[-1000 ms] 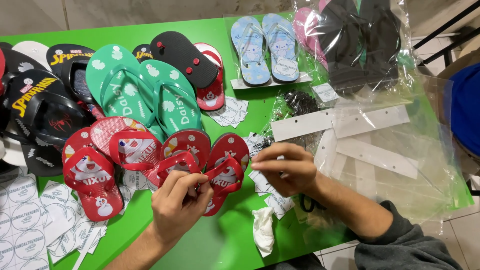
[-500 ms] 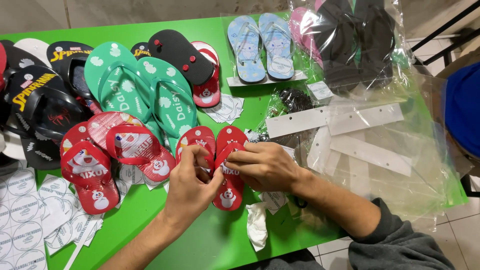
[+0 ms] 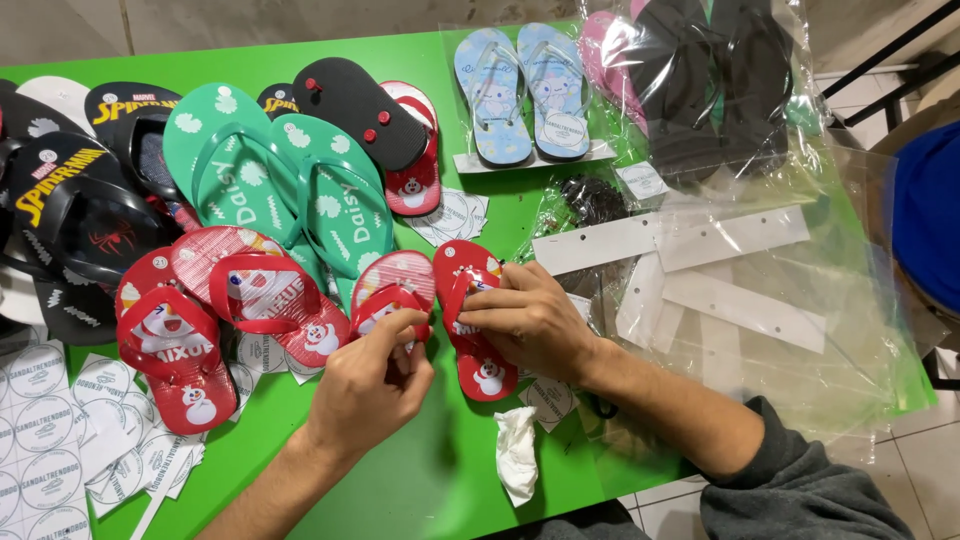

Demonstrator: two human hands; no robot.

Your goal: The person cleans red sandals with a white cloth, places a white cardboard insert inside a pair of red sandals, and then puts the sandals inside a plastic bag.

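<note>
A pair of small red flip-flops with a white cartoon figure lies side by side on the green table. My left hand pinches the strap of the left red flip-flop, covering its lower half. My right hand rests over the right red flip-flop, fingers gripping its strap near the middle. Both sandals lie flat, toes pointing away from me.
Two more red flip-flops lie to the left, green ones and black ones behind. Light blue sandals in a bag, clear plastic bags with white card strips, round sticker sheets and a crumpled tissue surround them.
The red pair has shifted right and been set side by side. Both hands closed in on the straps, the right hand moving left onto the right sandal.
</note>
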